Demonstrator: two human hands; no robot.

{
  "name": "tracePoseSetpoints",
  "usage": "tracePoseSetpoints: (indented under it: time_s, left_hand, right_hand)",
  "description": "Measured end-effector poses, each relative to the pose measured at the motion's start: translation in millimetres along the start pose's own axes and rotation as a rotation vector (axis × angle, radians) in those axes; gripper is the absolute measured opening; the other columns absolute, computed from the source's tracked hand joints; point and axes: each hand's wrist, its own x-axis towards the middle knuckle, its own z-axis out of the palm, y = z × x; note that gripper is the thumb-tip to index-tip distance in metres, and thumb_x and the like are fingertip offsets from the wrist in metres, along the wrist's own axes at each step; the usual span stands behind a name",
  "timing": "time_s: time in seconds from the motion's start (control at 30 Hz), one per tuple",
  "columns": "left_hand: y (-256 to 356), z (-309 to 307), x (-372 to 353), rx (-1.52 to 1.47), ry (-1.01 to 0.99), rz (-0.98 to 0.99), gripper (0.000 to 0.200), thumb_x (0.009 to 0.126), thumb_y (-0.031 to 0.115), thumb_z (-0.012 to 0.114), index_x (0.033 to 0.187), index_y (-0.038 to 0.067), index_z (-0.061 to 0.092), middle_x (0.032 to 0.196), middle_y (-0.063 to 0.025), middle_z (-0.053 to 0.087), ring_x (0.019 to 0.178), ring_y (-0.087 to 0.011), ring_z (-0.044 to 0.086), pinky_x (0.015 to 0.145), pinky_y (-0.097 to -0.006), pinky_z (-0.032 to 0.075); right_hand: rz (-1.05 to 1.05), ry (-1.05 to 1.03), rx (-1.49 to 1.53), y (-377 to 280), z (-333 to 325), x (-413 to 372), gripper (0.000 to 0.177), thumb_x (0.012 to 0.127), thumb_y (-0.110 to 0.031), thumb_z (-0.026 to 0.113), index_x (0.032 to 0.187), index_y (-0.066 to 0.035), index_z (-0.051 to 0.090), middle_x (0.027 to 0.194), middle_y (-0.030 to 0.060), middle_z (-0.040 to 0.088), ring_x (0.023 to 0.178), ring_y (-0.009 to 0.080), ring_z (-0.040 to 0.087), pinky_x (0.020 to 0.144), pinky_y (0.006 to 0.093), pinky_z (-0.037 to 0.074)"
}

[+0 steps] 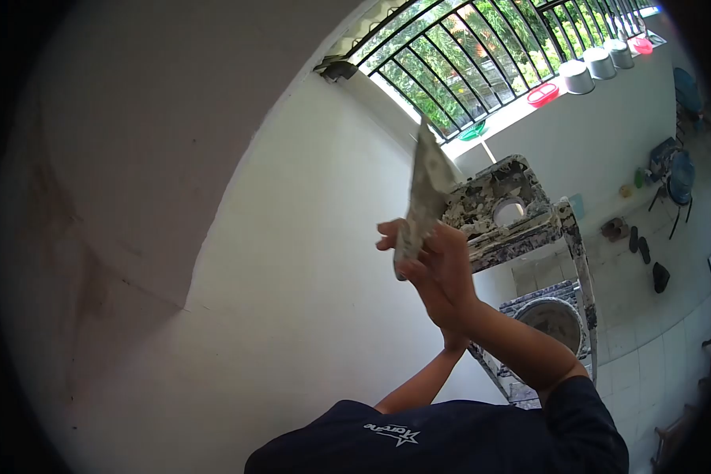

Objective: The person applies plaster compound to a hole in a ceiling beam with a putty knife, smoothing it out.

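Note:
My right hand [444, 265] is closed around the handle of a putty knife [428, 170], its wide grey blade pointing upward and slightly blurred. Pale plaster-like smears cover the blade. My left forearm [423, 387] reaches up behind the right one, and my left hand [454, 340] is mostly hidden behind my right wrist, so its fingers do not show. Just behind the knife stands a stepladder [494, 257] crusted with dried putty, a round hole in its top. A round bucket or basin [549, 324] sits lower down within the ladder's frame.
A white wall [292, 237] rises on the left, meeting a greyish ceiling surface [134, 118]. Black window bars [482, 55] stand above a ledge with metal pots [577, 77] and a red basket [543, 95]. Slippers [638, 246] and a blue chair [679, 175] are on the tiled floor.

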Motion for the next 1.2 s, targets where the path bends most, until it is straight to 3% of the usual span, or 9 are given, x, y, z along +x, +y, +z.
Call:
tracePoseSetpoints:
  time_s: [0.1,0.27,0.6,0.7,0.8,0.9,1.0,1.1,1.2]
  left_hand:
    - [-5,0,-10,-0.065,-0.004,-0.033,0.042,0.09,0.02,0.066,0.122,-0.004,0.051,0.111,-0.0159,0.063,0.099,-0.0253,0.063,0.087,-0.0368,0.051]
    - [-15,1,-26,-0.126,-0.007,-0.077,0.042,0.09,0.019,0.066,0.121,-0.005,0.052,0.111,-0.0161,0.063,0.099,-0.0254,0.063,0.087,-0.0369,0.051]
    - [-22,1,-39,-0.153,0.004,-0.106,0.041,0.09,0.019,0.065,0.121,-0.005,0.052,0.11,-0.0164,0.063,0.099,-0.0257,0.063,0.087,-0.037,0.051]
    - [-22,3,-39,-0.161,0.007,-0.108,0.041,0.09,0.019,0.065,0.121,-0.005,0.052,0.11,-0.0165,0.063,0.099,-0.0257,0.063,0.087,-0.037,0.051]
    - [-23,2,-41,-0.161,0.004,-0.11,0.041,0.09,0.018,0.065,0.12,-0.006,0.052,0.11,-0.0166,0.063,0.099,-0.0258,0.063,0.087,-0.037,0.051]
    - [-24,2,-41,-0.16,-0.001,-0.112,0.041,0.09,0.018,0.065,0.12,-0.006,0.052,0.11,-0.0167,0.063,0.099,-0.0259,0.064,0.086,-0.0371,0.051]
    - [-25,2,-43,-0.17,0.0,-0.116,0.041,0.09,0.018,0.064,0.12,-0.006,0.052,0.11,-0.0168,0.063,0.098,-0.0259,0.064,0.086,-0.0371,0.051]
    - [-25,0,-46,-0.166,0.004,-0.123,0.04,0.09,0.018,0.064,0.12,-0.006,0.052,0.11,-0.0169,0.063,0.098,-0.026,0.064,0.086,-0.0371,0.051]
    - [-26,0,-45,-0.159,0.009,-0.122,0.04,0.09,0.018,0.064,0.12,-0.006,0.052,0.11,-0.017,0.063,0.098,-0.0261,0.064,0.086,-0.0372,0.051]
  right_hand:
    - [0.178,0.019,-0.073,32,34,27,0.06,0.1,-0.008,0.06,0.151,-0.009,0.027,0.122,0.0197,0.061,0.11,0.0241,0.064,0.094,0.0395,0.055]
    - [0.079,0.039,0.154,63,74,54,0.061,0.1,-0.003,0.058,0.149,-0.011,0.023,0.121,0.0198,0.059,0.107,0.0244,0.064,0.093,0.0402,0.054]
    - [-0.159,0.057,0.142,83,96,98,0.057,0.1,-0.005,0.057,0.146,-0.006,0.024,0.114,0.0168,0.057,0.105,0.0242,0.063,0.091,0.0381,0.059]
    - [-0.233,0.071,0.161,83,100,106,0.058,0.1,0.0,0.056,0.144,-0.013,0.021,0.115,0.0164,0.056,0.1,0.0237,0.063,0.089,0.0412,0.055]
    - [-0.366,0.183,0.258,62,98,135,0.059,0.099,-0.003,0.059,0.146,-0.005,0.024,0.111,0.0172,0.058,0.103,0.022,0.063,0.087,0.036,0.057]
    - [-0.317,0.218,0.292,49,89,142,0.06,0.098,-0.002,0.06,0.146,-0.005,0.024,0.109,0.0166,0.058,0.103,0.0215,0.062,0.086,0.0358,0.057]
    - [-0.311,0.115,0.131,65,92,120,0.057,0.099,0.001,0.056,0.142,-0.012,0.02,0.111,0.0152,0.056,0.097,0.0214,0.062,0.088,0.0389,0.055]
    - [-0.157,0.069,0.181,68,101,104,0.057,0.099,0.001,0.055,0.142,-0.012,0.02,0.109,0.0146,0.056,0.094,0.0211,0.062,0.088,0.0395,0.056]
    - [-0.267,0.113,0.124,73,96,118,0.057,0.099,0.003,0.054,0.143,-0.011,0.02,0.107,0.0145,0.055,0.092,0.0216,0.063,0.087,0.0393,0.055]
